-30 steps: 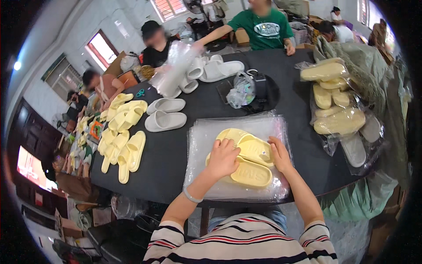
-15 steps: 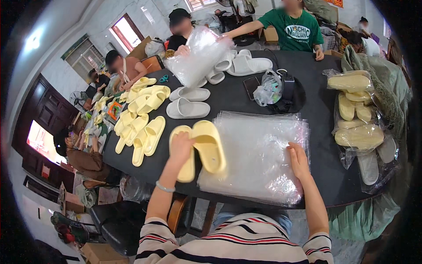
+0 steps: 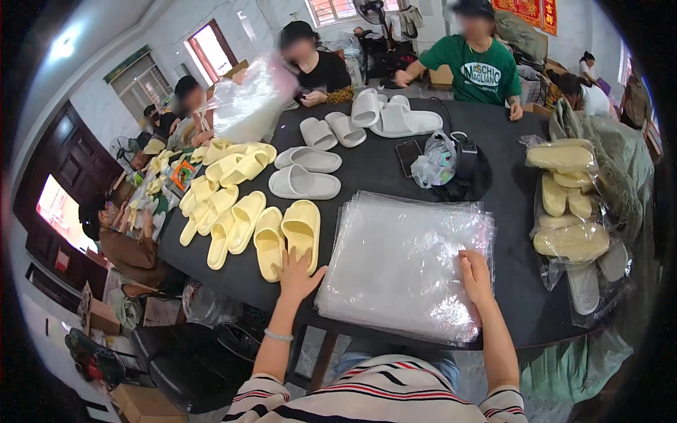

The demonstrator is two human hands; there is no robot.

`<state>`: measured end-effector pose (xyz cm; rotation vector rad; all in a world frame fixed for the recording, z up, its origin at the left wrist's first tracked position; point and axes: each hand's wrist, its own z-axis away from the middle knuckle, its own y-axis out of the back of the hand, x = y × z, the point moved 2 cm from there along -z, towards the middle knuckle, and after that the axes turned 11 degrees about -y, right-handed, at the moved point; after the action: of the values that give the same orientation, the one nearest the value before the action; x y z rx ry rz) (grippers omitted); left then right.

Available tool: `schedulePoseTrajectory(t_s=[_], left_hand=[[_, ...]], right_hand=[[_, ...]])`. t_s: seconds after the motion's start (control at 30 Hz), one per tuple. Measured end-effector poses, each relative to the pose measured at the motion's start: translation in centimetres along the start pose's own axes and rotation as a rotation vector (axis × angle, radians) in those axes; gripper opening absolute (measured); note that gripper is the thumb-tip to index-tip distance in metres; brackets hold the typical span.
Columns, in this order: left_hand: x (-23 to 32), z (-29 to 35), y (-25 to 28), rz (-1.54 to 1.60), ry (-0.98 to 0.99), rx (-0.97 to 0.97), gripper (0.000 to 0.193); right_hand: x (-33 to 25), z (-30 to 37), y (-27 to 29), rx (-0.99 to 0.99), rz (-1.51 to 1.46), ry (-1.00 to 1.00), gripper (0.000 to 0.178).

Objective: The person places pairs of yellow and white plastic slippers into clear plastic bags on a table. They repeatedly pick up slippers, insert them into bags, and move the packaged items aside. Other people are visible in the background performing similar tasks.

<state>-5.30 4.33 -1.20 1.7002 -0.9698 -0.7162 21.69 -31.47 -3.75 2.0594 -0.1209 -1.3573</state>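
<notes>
Beside the near-left edge of the bag stack, my left hand (image 3: 297, 278) has its fingers spread. Its fingertips touch the near ends of a pair of pale yellow slippers, the left slipper (image 3: 269, 247) and the right slipper (image 3: 301, 233), lying side by side on the black table (image 3: 233, 285). On the right part of a stack of clear plastic bags (image 3: 402, 261) rests my right hand (image 3: 477, 275), fingers loosely bent and nothing visibly gripped. More yellow slippers (image 3: 243, 222) lie in rows just to the left. Grey slippers (image 3: 303, 182) sit beyond the pair.
Bagged yellow slippers (image 3: 570, 240) are piled at the right. A phone (image 3: 408, 156), a knotted plastic bag (image 3: 435, 163) and a dark device (image 3: 465, 151) lie farther back. Across the table stands a person in green (image 3: 482, 74); another's arm holds up clear bags (image 3: 254, 99).
The yellow pair has gone from my left hand onto the table, left of the bags, and the hand has opened. Across the table, the clear bags moved left, uncovering grey slippers.
</notes>
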Motion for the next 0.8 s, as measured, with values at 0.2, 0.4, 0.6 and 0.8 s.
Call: schedulePoseTrajectory(t_s=[0.2, 0.4, 0.6, 0.8], left_hand=[[-3.3, 0.2, -2.1, -0.098, -0.022, 0.088, 0.053], [-8.0, 0.9, -1.9, -0.091, 0.091, 0.025, 0.054], [-9.2, 0.9, -2.4, -0.085, 0.129, 0.055, 0.058], [-13.8, -0.1, -2.9, -0.079, 0.244, 0.025, 0.056]], right_hand=[[-0.4, 0.0, 0.3, -0.013, 0.036, 0.012, 0.028], [-0.6, 0.1, 0.0, 0.002, 0.048, 0.031, 0.027], [-1.0, 0.2, 0.2, -0.007, 0.047, 0.024, 0.026], [-0.6, 0.3, 0.2, 0.004, 0.071, 0.031, 0.023]])
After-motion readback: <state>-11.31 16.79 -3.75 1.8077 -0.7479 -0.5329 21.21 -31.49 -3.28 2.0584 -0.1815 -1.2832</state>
